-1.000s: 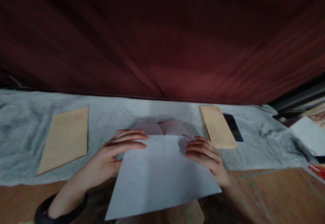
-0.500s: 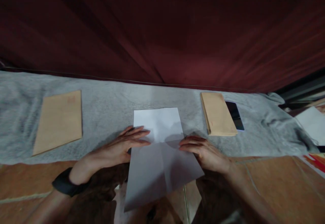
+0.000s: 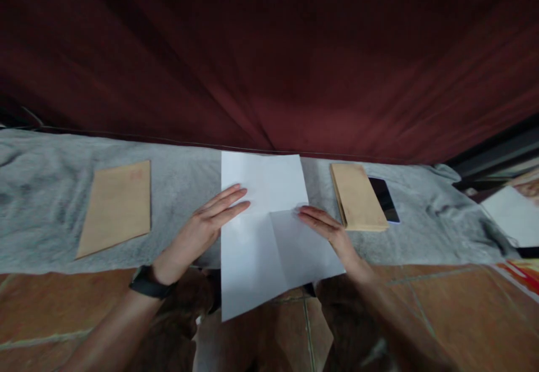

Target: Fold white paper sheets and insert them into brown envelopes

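A white sheet of paper with crossing fold lines lies in front of me, its far part over a grey cloth and its near part jutting past the cloth's front edge. My left hand holds the sheet at its left edge, with long fingers laid over the top and the thumb hidden. At the right edge, my right hand grips the paper near the crosswise crease, fingers together on top and thumb out of sight. Creases split the near half into a brighter left and a shaded right part.
On the grey cloth, a brown envelope lies to the left. Several stacked brown envelopes lie to the right, partly over a dark phone. A dark red drape hangs behind. Tiled floor shows in front.
Both hands have moved the sheet away from me, so its far edge is now close to the red drape. The left forearm has come inward. My view has shifted slightly.
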`<move>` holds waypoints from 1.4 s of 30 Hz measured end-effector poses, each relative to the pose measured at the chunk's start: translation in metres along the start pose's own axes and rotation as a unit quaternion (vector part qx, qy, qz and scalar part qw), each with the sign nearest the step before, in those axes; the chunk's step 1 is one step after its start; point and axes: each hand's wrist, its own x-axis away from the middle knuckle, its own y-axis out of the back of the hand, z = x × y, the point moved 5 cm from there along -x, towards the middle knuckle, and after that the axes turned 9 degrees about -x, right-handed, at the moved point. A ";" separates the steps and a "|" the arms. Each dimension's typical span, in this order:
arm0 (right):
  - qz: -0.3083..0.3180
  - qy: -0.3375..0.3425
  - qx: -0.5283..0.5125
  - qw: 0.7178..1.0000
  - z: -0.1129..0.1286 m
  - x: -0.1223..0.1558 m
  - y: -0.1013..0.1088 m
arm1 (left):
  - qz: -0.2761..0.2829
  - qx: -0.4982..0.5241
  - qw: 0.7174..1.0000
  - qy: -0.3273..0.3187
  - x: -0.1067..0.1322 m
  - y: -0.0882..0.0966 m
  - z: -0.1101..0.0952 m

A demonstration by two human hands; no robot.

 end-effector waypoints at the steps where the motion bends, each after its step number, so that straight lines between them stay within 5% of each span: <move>1: -0.011 0.001 0.003 1.000 -0.002 -0.002 0.001 | -0.005 -0.011 1.000 -0.009 -0.003 0.000 0.002; 9: 0.038 -0.056 0.065 0.996 -0.042 -0.010 -0.025 | 0.086 -0.054 0.995 0.010 -0.006 -0.046 0.056; 12: 0.072 -0.067 0.107 0.989 -0.051 -0.009 -0.030 | 0.107 -0.058 0.992 0.038 -0.001 -0.049 0.065; 18: 0.130 -0.018 0.149 0.980 -0.036 -0.003 -0.030 | 0.198 0.004 0.980 0.013 0.017 -0.038 0.015; 24: 0.139 -0.004 0.133 0.981 -0.035 0.002 -0.027 | 0.278 -0.020 0.960 -0.003 0.032 -0.051 -0.028; 34: 0.124 -0.015 0.098 0.987 -0.041 -0.003 -0.022 | 0.302 -0.059 0.951 0.022 0.039 -0.052 0.002; 42: 0.124 -0.063 -0.038 0.990 -0.049 -0.002 -0.008 | 0.226 0.065 0.971 0.037 0.027 -0.029 0.026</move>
